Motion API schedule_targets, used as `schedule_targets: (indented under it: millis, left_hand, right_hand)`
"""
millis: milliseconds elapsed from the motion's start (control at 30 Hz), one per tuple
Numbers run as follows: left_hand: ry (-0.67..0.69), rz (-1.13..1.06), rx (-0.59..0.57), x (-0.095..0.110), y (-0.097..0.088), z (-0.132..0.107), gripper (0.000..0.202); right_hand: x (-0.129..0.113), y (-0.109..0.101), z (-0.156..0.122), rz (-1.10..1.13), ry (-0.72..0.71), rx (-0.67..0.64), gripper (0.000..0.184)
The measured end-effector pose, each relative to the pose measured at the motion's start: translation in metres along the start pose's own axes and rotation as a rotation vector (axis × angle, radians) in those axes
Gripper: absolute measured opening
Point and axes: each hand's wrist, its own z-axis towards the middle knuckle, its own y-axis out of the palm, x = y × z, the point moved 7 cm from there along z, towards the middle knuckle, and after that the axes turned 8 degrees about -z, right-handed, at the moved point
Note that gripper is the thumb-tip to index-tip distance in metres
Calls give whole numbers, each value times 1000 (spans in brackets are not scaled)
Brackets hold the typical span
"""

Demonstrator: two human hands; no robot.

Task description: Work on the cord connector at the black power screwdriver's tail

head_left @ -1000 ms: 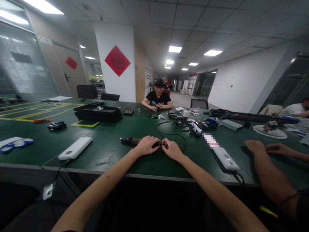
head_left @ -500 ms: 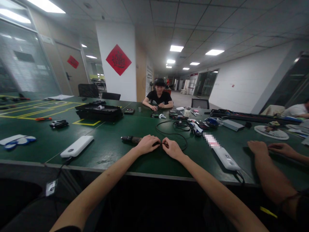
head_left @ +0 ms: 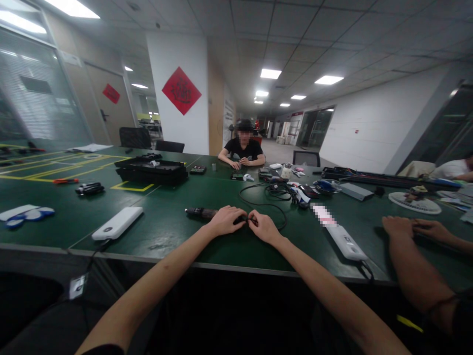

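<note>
My left hand point(head_left: 224, 220) is closed over the rear end of a dark cylindrical tool point(head_left: 199, 213) that lies on the green table point(head_left: 166, 231), its tip pointing left. My right hand point(head_left: 261, 227) sits just to the right, fingers pinched on the black cable point(head_left: 264, 203) where it meets the tool. The cable loops away across the table toward a tangle of black wires point(head_left: 278, 190). Both hands rest on the tabletop, nearly touching each other.
A white power bank point(head_left: 117, 223) lies at left, another white device point(head_left: 345, 241) at right. A co-worker's hands point(head_left: 414, 228) rest at far right. A person point(head_left: 243, 149) sits across. A black tray point(head_left: 151, 171) and tools point(head_left: 87, 188) lie further back.
</note>
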Motion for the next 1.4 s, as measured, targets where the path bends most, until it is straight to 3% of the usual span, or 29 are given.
schedule_targets:
  millis: [1400]
  left_hand:
    - [30, 5, -18, -3, 4, 2, 19]
  right_hand:
    - [1, 2, 0, -20, -10, 5, 8]
